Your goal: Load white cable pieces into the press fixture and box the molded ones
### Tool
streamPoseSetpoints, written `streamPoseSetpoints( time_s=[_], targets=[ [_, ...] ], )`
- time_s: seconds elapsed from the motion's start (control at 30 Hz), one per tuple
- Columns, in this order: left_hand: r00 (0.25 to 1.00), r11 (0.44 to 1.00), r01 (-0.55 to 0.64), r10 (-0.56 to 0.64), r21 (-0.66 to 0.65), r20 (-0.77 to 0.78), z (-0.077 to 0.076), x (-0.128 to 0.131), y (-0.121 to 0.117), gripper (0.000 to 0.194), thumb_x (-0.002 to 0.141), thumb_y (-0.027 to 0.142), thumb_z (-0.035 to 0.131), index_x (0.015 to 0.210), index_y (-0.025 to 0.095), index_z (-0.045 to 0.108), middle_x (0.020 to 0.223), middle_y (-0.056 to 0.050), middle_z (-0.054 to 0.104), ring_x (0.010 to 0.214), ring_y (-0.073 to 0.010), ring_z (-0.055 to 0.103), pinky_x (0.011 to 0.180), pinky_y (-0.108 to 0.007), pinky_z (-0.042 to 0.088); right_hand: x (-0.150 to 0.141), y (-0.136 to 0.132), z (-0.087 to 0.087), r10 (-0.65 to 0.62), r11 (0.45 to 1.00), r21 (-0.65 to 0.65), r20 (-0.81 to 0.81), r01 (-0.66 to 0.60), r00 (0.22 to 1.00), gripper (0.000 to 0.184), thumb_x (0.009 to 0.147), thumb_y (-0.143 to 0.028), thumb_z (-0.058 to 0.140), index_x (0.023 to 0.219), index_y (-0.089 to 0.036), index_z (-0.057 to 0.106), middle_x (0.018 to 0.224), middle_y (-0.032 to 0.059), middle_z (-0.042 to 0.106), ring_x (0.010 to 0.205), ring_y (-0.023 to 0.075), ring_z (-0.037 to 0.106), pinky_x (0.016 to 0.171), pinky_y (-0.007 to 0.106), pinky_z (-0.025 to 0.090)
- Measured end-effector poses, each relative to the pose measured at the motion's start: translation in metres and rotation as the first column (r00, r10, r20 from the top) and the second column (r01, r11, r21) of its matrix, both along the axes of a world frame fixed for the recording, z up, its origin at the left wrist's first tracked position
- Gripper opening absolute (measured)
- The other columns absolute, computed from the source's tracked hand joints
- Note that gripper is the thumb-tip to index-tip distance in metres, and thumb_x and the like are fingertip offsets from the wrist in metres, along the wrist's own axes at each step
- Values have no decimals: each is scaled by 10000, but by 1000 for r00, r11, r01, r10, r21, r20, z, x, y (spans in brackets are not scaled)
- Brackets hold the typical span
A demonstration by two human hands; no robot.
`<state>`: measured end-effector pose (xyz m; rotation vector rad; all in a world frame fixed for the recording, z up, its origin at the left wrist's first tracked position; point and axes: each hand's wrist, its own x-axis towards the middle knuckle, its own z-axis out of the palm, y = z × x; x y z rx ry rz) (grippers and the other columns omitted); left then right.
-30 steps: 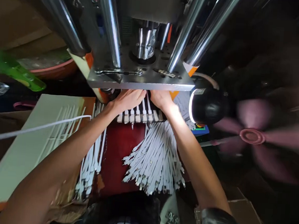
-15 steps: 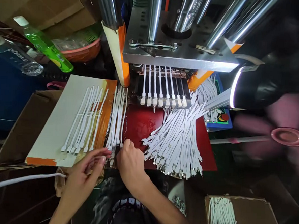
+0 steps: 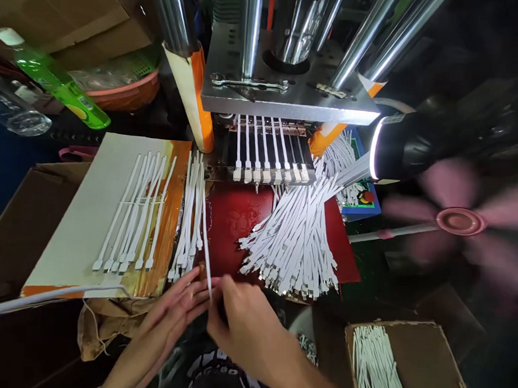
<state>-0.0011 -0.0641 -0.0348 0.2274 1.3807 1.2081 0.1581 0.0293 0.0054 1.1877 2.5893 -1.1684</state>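
Note:
My right hand (image 3: 245, 322) is pinched on the near end of one white cable piece (image 3: 205, 237) and lifts it off a row of like pieces (image 3: 189, 219) lying beside the red mat (image 3: 235, 216). My left hand (image 3: 175, 317) is just left of it, fingers stretched and together, touching the same end. A big fanned heap of white pieces (image 3: 293, 243) lies on the mat to the right. Under the steel press plate (image 3: 286, 102), several white pieces (image 3: 268, 153) sit side by side in the mould.
A white board (image 3: 85, 224) at left carries a bundle of pieces (image 3: 137, 210). A green bottle (image 3: 55, 79) and orange bowl (image 3: 125, 92) stand behind it. A lamp (image 3: 402, 153), spinning pink fan (image 3: 457, 221) and a box of pieces (image 3: 384, 371) are at right.
Both hands drew back from under the press plate to the near edge of the mat. The right hand has picked one white piece out of the row; the left hand closed in beside it.

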Motion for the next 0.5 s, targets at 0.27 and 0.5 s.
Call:
streamPoseSetpoints(
  time_s=[0.27,0.5],
  targets=[
    [981,980,157,-169,119,99,5,41,37,324,929,526,697,940,206,747,580,51,507,525,-87,490,557,-222,426,70,60,-5,-592,787,328,166,522,789,296,1026,-427,532,911,-176,639,713,67,663,643,216,589,575,299,238],
    [897,901,427,-433,81,87,5,46,61,469,890,591,713,1143,199,767,890,-80,805,854,-219,759,855,-336,581,78,33,-2,-566,824,-117,-209,554,797,233,968,-348,552,781,-209,559,636,-29,542,606,152,504,579,259,322]
  ],
)
